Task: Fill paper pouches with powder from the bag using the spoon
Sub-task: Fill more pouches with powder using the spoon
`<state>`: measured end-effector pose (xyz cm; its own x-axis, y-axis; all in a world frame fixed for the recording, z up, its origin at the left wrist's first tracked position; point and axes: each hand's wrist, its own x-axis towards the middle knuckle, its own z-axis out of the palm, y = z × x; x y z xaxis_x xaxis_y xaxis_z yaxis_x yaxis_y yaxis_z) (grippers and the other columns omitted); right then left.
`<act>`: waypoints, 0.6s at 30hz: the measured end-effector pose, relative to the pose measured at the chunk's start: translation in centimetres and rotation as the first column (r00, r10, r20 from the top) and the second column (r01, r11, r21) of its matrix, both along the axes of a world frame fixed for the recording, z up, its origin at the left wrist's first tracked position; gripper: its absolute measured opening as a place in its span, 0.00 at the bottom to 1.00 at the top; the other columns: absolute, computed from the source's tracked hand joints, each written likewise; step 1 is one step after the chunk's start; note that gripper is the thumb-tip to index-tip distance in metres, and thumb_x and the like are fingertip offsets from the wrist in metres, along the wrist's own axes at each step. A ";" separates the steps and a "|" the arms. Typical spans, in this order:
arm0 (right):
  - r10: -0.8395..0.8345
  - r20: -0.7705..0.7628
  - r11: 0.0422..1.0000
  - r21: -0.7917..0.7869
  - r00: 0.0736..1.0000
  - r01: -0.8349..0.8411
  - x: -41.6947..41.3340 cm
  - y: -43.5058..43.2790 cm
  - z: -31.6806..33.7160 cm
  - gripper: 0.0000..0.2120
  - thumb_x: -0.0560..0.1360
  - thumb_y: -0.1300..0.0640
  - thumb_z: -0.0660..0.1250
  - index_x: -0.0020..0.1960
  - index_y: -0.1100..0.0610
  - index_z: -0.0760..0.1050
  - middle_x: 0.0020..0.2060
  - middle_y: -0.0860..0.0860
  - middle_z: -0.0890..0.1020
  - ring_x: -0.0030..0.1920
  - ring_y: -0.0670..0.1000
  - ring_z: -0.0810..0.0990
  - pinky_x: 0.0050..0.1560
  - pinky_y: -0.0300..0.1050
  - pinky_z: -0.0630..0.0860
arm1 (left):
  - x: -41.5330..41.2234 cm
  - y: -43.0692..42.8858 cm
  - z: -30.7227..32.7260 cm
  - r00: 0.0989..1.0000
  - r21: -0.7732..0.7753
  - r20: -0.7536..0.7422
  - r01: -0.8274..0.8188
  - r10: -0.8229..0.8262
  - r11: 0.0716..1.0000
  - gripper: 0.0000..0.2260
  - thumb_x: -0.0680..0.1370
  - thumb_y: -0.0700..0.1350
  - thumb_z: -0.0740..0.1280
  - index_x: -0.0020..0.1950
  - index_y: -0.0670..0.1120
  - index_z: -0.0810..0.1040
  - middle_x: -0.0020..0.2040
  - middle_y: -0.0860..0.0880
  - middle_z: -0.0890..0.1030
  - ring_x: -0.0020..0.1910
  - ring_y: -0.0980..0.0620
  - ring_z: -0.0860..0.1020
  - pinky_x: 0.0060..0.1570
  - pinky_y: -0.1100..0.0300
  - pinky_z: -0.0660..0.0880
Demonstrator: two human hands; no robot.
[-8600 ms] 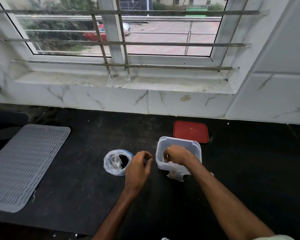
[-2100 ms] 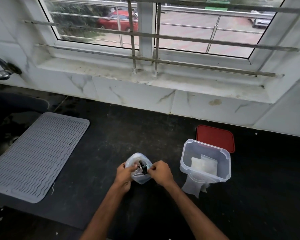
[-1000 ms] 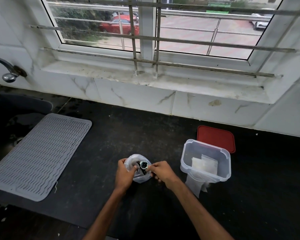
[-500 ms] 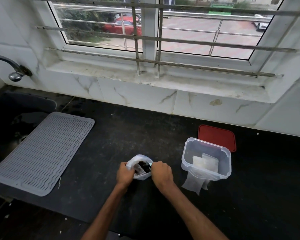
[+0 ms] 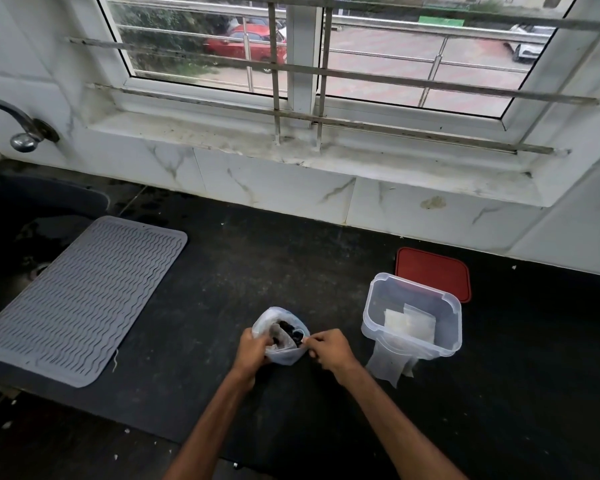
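Observation:
A small clear plastic bag (image 5: 282, 355) with dark powder inside stands on the black counter. My left hand (image 5: 253, 351) grips its left rim. At the bag's right rim my right hand (image 5: 329, 349) pinches something small, which I cannot make out. A clear plastic container (image 5: 413, 317) stands to the right with white paper pouches (image 5: 409, 325) inside it. One more pouch (image 5: 388, 363) lies partly under its front edge.
A red lid (image 5: 433, 275) lies behind the container. A grey ribbed mat (image 5: 80, 299) covers the counter's left part, beside a dark sink (image 5: 21, 216) with a tap (image 5: 21, 133). A tiled wall and window sill rise behind the black counter (image 5: 257, 265).
Both hands stay at the bag's mouth; over the last second the right hand shifted slightly at the right rim. Long before, the right hand was inside the container.

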<state>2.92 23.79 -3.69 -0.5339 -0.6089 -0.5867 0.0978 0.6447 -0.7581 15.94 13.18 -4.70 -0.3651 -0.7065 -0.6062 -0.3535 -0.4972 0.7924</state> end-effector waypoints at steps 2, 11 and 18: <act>-0.007 0.029 0.999 -0.035 1.000 0.008 0.1 0.1 0.3 0.11 0.78 0.59 0.67 0.40 0.60 0.83 0.24 0.50 0.73 0.20 0.42 0.65 0.22 0.35 0.62 | 0.2 -0.2 0.0 1.000 -0.013 -0.002 0.003 -0.003 1.000 0.09 0.75 0.31 0.62 0.48 0.36 0.81 0.41 0.40 0.84 0.37 0.48 0.82 0.32 0.58 0.78; -0.060 0.226 0.997 -0.028 0.972 0.068 -0.5 0.5 2.3 0.09 0.78 0.59 0.67 0.48 0.63 0.84 0.27 0.49 0.75 0.24 0.44 0.66 0.25 0.37 0.61 | 0.2 0.2 1.1 0.996 -0.232 0.086 0.004 0.016 0.973 0.15 0.75 0.40 0.70 0.58 0.47 0.70 0.50 0.47 0.81 0.47 0.50 0.81 0.46 0.53 0.79; 0.065 -0.008 0.997 -0.040 0.998 -0.065 -0.8 0.3 2.8 0.09 0.77 0.56 0.68 0.45 0.60 0.84 0.29 0.51 0.78 0.24 0.44 0.70 0.26 0.37 0.67 | 0.1 0.1 2.6 0.992 -0.409 0.120 0.086 -0.040 0.908 0.21 0.76 0.37 0.69 0.67 0.46 0.68 0.56 0.49 0.76 0.51 0.52 0.77 0.51 0.60 0.75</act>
